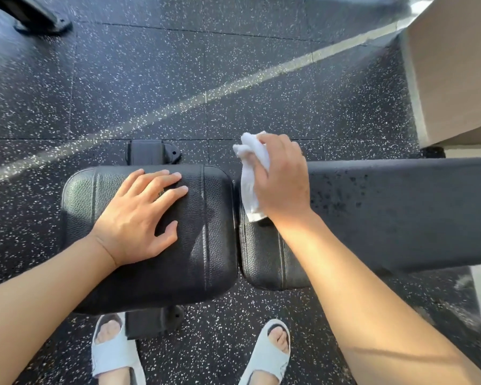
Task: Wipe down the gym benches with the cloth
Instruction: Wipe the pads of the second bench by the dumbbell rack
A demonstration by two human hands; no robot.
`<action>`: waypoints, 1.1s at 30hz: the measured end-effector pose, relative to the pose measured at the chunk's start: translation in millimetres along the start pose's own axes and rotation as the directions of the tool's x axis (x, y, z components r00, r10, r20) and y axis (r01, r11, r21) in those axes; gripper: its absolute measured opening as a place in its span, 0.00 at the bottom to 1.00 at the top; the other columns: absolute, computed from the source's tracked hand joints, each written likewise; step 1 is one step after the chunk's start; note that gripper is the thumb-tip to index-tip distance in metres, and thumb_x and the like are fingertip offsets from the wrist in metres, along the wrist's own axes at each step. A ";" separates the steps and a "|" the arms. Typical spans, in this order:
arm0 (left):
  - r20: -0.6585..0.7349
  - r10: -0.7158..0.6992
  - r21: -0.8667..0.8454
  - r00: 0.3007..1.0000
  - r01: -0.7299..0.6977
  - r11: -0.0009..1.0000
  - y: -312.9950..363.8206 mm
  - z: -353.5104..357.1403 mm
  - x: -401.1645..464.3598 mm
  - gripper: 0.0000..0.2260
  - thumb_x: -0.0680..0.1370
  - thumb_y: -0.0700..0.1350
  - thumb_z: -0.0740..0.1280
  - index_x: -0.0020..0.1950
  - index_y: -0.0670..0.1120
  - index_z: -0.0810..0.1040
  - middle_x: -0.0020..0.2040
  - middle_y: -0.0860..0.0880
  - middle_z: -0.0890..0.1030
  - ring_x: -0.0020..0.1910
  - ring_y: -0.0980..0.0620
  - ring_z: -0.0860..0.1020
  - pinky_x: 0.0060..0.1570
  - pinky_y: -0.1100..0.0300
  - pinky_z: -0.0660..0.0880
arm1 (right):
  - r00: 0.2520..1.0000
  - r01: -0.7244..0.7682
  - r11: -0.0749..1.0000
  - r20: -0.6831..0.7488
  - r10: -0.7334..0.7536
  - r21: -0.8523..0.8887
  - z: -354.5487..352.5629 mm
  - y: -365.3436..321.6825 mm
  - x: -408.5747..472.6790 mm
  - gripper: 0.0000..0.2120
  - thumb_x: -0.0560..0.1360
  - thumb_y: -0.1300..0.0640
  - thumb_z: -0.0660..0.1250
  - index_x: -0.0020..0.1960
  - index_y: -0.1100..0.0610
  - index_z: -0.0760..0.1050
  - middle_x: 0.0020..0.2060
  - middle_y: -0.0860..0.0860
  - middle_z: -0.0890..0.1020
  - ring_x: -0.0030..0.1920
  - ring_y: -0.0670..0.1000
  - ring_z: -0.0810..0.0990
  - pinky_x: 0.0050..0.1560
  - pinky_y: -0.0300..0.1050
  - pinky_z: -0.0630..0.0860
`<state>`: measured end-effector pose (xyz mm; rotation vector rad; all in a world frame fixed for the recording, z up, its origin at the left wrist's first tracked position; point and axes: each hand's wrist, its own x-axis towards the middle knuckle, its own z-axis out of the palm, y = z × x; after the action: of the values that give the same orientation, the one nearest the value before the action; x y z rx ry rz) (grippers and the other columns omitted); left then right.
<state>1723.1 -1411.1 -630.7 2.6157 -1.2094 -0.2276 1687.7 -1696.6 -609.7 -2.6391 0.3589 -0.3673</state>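
From the head view, the right hand (pixel 285 179) grips the bunched white cloth (pixel 251 173) at the near end of the back pad (pixel 400 212), just beside the gap to the seat pad (pixel 206 232), where the left hand (pixel 139 218) rests flat with fingers spread. The wipe looks barely begun: dark specks dot the back pad, and nothing shows the seat as done. The back pad's far end is cut off at the right, the right arm hides part of it, and any other benches lie out of view.
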 end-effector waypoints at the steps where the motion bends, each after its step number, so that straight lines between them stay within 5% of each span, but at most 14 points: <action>1: -0.023 -0.032 -0.042 0.999 0.031 0.999 4.7 -0.7 2.2 0.24 0.76 0.54 0.63 0.70 0.44 0.78 0.72 0.44 0.75 0.72 0.37 0.73 0.77 0.36 0.62 | 1.000 0.004 1.000 0.012 -0.004 -0.004 -15.7 9.6 -5.0 0.16 0.83 0.47 0.61 0.64 0.55 0.79 0.53 0.51 0.80 0.49 0.56 0.75 0.51 0.55 0.72; 4: -0.121 -0.119 -0.164 0.985 0.098 0.982 27.7 -2.0 14.7 0.19 0.77 0.49 0.62 0.65 0.44 0.79 0.67 0.45 0.77 0.68 0.37 0.74 0.75 0.39 0.65 | 0.997 -0.018 1.000 0.080 0.020 -0.018 -57.1 37.6 -28.7 0.15 0.84 0.47 0.61 0.65 0.52 0.79 0.53 0.48 0.79 0.51 0.55 0.73 0.52 0.55 0.69; 8: -0.164 -0.063 -0.191 0.984 0.031 0.981 75.9 7.9 44.3 0.19 0.76 0.43 0.65 0.67 0.44 0.78 0.67 0.45 0.76 0.67 0.39 0.74 0.72 0.36 0.66 | 0.978 -0.094 0.992 0.177 0.107 -0.078 -61.3 60.4 -63.5 0.15 0.85 0.49 0.63 0.70 0.49 0.74 0.64 0.47 0.73 0.59 0.53 0.69 0.60 0.57 0.70; 13: -0.092 -0.105 -0.174 0.990 0.088 0.981 118.3 37.7 70.6 0.22 0.76 0.46 0.65 0.71 0.46 0.76 0.71 0.48 0.75 0.71 0.42 0.73 0.77 0.33 0.60 | 0.986 0.099 0.982 0.146 -0.075 -0.163 -40.8 71.0 -94.1 0.32 0.76 0.40 0.72 0.77 0.51 0.70 0.71 0.52 0.72 0.65 0.59 0.74 0.60 0.58 0.70; 17: -0.101 -0.155 -0.101 0.983 0.144 0.984 125.0 49.3 67.5 0.23 0.77 0.48 0.64 0.72 0.46 0.75 0.73 0.47 0.74 0.72 0.42 0.72 0.80 0.34 0.54 | 0.997 0.046 0.978 0.062 -0.034 -0.203 -27.8 74.5 -89.1 0.30 0.74 0.36 0.72 0.71 0.48 0.70 0.61 0.50 0.77 0.56 0.57 0.74 0.50 0.54 0.71; 23: -0.076 -0.164 -0.077 0.983 0.158 0.984 128.6 44.5 70.1 0.23 0.76 0.48 0.65 0.71 0.46 0.76 0.73 0.46 0.74 0.71 0.42 0.73 0.80 0.34 0.55 | 0.998 0.065 0.983 -0.006 -0.067 -0.172 -22.1 91.6 -56.0 0.17 0.79 0.42 0.71 0.56 0.56 0.80 0.45 0.52 0.77 0.43 0.56 0.74 0.39 0.53 0.75; 27: -0.075 -0.162 -0.051 0.984 0.158 0.986 129.4 45.4 70.8 0.23 0.76 0.48 0.65 0.72 0.46 0.76 0.73 0.45 0.74 0.72 0.41 0.73 0.80 0.33 0.55 | 0.998 -0.058 0.996 -0.006 0.058 -0.067 -30.6 87.4 -55.1 0.16 0.78 0.42 0.72 0.54 0.55 0.81 0.47 0.50 0.76 0.47 0.54 0.72 0.39 0.52 0.75; 33: -0.096 -0.162 -0.024 0.982 0.160 0.987 129.4 49.3 71.2 0.23 0.76 0.49 0.64 0.71 0.45 0.76 0.73 0.44 0.73 0.71 0.40 0.73 0.79 0.32 0.56 | 0.995 -0.080 0.986 0.045 0.087 -0.146 -43.7 89.0 -92.7 0.14 0.79 0.41 0.73 0.56 0.51 0.81 0.49 0.49 0.75 0.48 0.54 0.71 0.46 0.54 0.70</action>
<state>1663.0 -1554.2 -643.0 2.6783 -0.9616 -0.1363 1570.9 -1762.3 -631.4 -2.7578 0.4951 -0.2547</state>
